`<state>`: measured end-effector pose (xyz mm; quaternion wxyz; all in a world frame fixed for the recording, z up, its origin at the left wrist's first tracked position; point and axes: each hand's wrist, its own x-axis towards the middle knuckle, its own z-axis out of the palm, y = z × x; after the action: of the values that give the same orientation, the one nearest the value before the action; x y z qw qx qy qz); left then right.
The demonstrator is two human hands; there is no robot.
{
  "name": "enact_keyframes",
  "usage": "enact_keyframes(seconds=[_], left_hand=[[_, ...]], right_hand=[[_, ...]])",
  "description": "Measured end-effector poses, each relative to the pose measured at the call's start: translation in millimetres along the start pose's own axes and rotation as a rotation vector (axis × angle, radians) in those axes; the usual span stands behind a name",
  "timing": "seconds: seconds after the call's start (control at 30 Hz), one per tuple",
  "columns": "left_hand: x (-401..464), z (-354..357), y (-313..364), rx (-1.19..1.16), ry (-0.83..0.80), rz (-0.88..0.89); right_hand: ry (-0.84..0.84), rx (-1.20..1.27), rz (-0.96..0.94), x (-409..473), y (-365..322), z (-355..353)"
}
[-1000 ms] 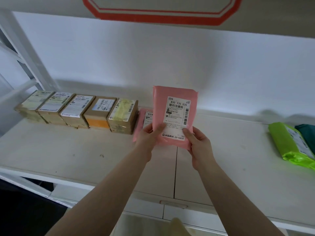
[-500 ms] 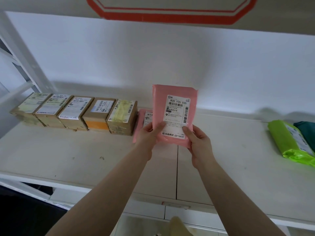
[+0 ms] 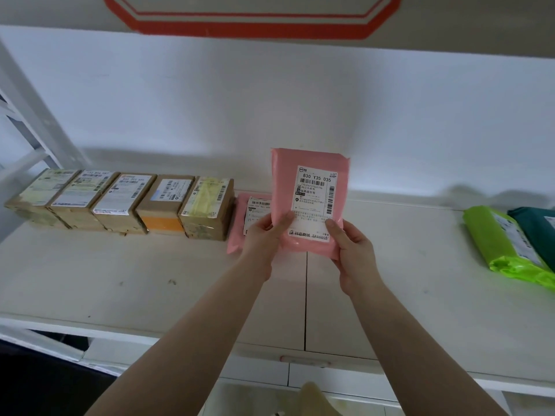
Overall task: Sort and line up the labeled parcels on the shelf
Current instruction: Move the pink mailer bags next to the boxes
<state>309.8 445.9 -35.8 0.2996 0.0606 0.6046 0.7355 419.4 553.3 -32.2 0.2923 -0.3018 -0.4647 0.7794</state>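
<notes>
A pink mailer parcel [image 3: 309,163] with a white label stands upright above the white shelf [image 3: 120,280]. My left hand [image 3: 264,235] grips its lower left corner and my right hand [image 3: 351,250] grips its lower right corner, thumbs on the label. Behind it a second pink parcel [image 3: 249,211] lies flat, partly hidden by my left hand. To its left several brown cardboard boxes [image 3: 120,199] with labels sit in a row, touching one another.
A bright green mailer [image 3: 504,247] and a dark green parcel [image 3: 537,229] lie at the shelf's far right. A white wall backs the shelf. White frame struts [image 3: 27,115] rise at the left. A lower shelf edge [image 3: 300,361] runs below.
The pink parcel stays in both hands at nearly the same place; only the view has shifted slightly.
</notes>
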Motion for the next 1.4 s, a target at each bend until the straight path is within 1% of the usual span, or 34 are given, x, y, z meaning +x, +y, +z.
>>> enact_keyframes(seconds=[0.23,0.43,0.63,0.73,0.83,0.93,1.13,1.3,1.4], left_hand=[[-2.5,20.1,-0.9,0.206,-0.006,0.091],[8.1,27.0,-7.8,0.544,0.176,0.209],[14.9,17.6,-19.1,0.765,0.227,0.322],[17.0,16.3,-27.7,0.935,0.207,0.355],[20.1,19.3,-34.7,1.155,0.181,0.329],[27.0,17.4,-42.7,1.278,0.138,0.306],[31.2,14.8,-49.1,1.340,0.126,0.328],[34.7,14.9,-50.4,1.337,0.130,0.349],[35.6,16.8,-49.4,1.297,0.125,0.368]], right_hand=[[0.111,-0.015,0.032,8.2,-8.4,-16.7],[0.197,-0.051,0.075,18.1,-11.8,-34.8],[0.276,-0.126,0.117,33.3,-3.8,-49.6],[0.295,-0.233,0.127,41.4,6.0,-54.8],[0.297,-0.317,0.121,46.7,12.3,-54.1],[0.269,-0.433,0.110,53.3,15.9,-49.7],[0.232,-0.617,0.112,63.2,18.8,-48.1],[0.250,-0.676,0.073,59.6,15.6,-49.7],[0.255,-0.707,0.066,57.2,13.9,-50.1]])
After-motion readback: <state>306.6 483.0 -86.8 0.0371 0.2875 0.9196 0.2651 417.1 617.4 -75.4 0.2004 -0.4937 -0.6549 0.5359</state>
